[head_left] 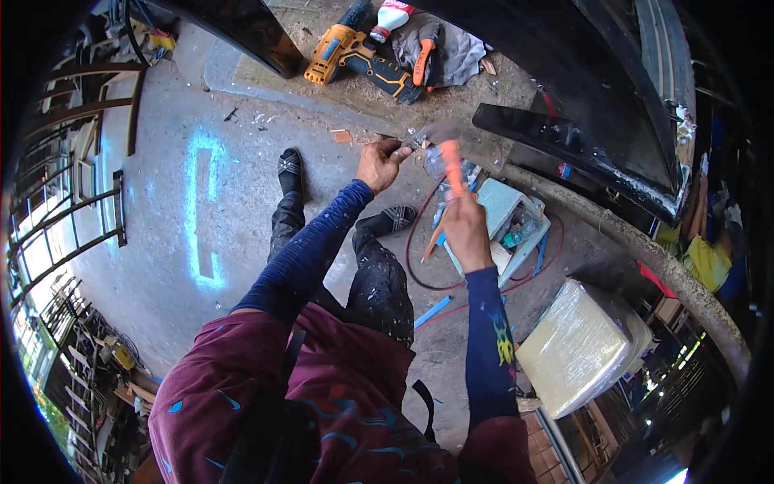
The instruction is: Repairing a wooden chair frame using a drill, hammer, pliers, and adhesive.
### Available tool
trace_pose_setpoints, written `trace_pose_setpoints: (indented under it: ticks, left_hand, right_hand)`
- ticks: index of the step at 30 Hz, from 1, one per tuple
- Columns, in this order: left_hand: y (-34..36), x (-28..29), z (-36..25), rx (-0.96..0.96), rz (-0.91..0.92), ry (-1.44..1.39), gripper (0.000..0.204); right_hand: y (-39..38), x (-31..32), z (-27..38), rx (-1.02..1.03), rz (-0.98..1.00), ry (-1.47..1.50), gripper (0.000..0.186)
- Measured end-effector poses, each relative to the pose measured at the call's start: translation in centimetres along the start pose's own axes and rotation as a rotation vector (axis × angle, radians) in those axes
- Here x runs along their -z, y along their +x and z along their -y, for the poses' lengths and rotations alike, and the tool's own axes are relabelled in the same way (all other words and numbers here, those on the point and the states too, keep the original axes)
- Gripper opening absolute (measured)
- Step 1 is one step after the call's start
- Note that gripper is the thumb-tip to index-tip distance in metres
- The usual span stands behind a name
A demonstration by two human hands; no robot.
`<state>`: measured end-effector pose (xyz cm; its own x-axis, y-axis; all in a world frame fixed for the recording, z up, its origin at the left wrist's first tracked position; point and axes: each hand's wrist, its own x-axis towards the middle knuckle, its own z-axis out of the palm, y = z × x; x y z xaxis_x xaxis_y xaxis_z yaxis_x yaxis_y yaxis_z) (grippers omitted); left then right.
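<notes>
My left hand (377, 165) reaches forward with its fingers pinched on a small grey metal piece (414, 139) at the edge of a wooden surface (367, 121). The exact kind of that piece is too small to make out. My right hand (468, 230) is wrapped round the orange handle (451, 165) of a hammer, whose greyish head (440, 131) is smeared by motion. The hammer head is just right of the metal piece. Beneath the hammer lies a crumpled clear plastic bag (435, 164).
A yellow cordless drill (355, 60), orange-handled pliers (424, 60), a grey rag (459, 60) and a red-capped bottle (392, 18) lie ahead. A pale blue open container (496, 202) and a red hose (413, 258) are at right. Black panels (564, 145) stand beyond.
</notes>
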<state>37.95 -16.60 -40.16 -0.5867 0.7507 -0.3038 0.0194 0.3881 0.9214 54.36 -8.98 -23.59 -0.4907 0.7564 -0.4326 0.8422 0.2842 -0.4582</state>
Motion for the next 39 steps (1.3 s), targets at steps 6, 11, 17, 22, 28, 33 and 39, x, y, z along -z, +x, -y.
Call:
trace_pose_setpoints:
  ticks: [6, 11, 17, 22, 28, 33, 39]
  left_hand:
    - [-0.1, 0.7, 1.0, -0.196, -0.012, 0.047, 0.041]
    - [-3.0, 5.9, 0.0, -0.082, 0.158, 0.109, 0.043]
    - [-8.2, 18.9, -0.1, 0.280, 0.147, -0.028, 0.040]
    - [-12.9, 31.1, 1.0, 0.478, 0.104, 0.036, 0.040]
    - [-17.1, 39.5, -0.8, 0.491, -0.109, -0.198, 0.024]
    - [-14.3, 39.6, -6.5, 0.407, 0.098, -0.124, 0.029]
    - [-6.4, 35.3, -14.2, 0.179, 0.521, 0.017, 0.034]
  right_hand:
    - [-0.5, 1.0, 0.7, -0.093, -0.082, 0.262, 0.033]
    - [5.7, -1.4, 3.4, -0.017, -0.420, 0.085, 0.024]
    - [15.3, -3.9, 8.2, 0.121, -0.636, -0.058, 0.030]
    - [27.5, -4.1, 17.6, -0.080, -0.715, 0.023, 0.047]
    - [34.7, -3.9, 19.8, -0.348, -0.248, 0.184, 0.056]
    - [23.2, -1.1, 18.2, -0.019, -0.419, 1.178, 0.042]
    - [-0.4, 2.0, 14.8, -0.204, 0.075, 1.419, 0.054]
